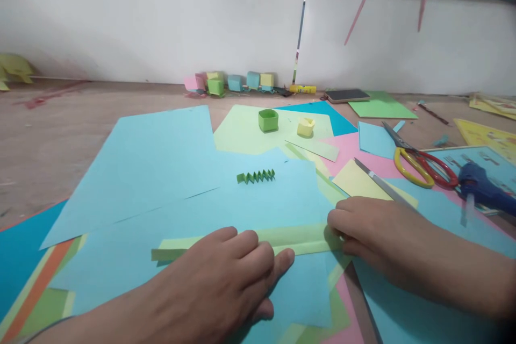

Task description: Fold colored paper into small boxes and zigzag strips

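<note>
A long light-green paper strip (pixel 298 239) lies folded lengthwise on light blue paper (pixel 278 204). My left hand (pixel 237 274) rests across its middle, the fingers bent and pressing it down, with one fingertip along the lower edge. At the strip's right end the fingers of my right hand (pixel 363 226) are closed on it; their tips are partly hidden. Beyond the strip sits a zigzag-folded green paper piece (pixel 256 176). Farther back stand a small green paper box (pixel 268 120) and a small yellow paper box (pixel 305 127).
To the right lie scissors (pixel 415 164) with yellow and red handles, a grey knife-like blade (pixel 381 180) and a blue glue gun (pixel 484 185). A dark phone (pixel 347 95) and several small paper cubes (pixel 235 83) line the wall. A large blue sheet (pixel 149 156) covers the left.
</note>
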Demonstrator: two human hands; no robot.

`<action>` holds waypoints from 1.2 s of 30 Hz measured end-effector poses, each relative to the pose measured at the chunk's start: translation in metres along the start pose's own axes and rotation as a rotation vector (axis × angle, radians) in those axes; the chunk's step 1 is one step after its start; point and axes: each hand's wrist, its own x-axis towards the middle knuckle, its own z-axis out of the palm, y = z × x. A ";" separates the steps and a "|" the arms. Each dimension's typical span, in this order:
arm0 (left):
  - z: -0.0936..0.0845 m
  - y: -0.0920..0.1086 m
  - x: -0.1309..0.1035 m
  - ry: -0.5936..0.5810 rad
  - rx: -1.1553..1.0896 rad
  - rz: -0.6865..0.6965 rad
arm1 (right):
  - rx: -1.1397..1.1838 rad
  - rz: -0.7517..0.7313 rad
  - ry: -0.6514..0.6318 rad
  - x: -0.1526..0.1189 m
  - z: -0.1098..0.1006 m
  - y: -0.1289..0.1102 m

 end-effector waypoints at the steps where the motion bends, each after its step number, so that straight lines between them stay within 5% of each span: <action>1: 0.000 0.001 0.000 0.002 -0.001 -0.004 | 0.046 0.009 -0.037 0.001 -0.003 0.001; 6: 0.003 0.000 -0.003 0.021 -0.007 0.002 | 0.133 0.074 -0.156 0.004 -0.016 0.000; 20: 0.004 -0.003 -0.001 0.053 0.027 0.041 | 0.072 0.096 -0.097 0.006 -0.016 0.000; 27: 0.002 -0.001 -0.001 0.031 0.052 0.053 | 0.166 0.221 -0.327 0.023 -0.030 -0.004; 36: 0.002 -0.003 0.005 0.014 0.079 0.067 | 0.208 0.223 -0.335 0.026 -0.030 0.000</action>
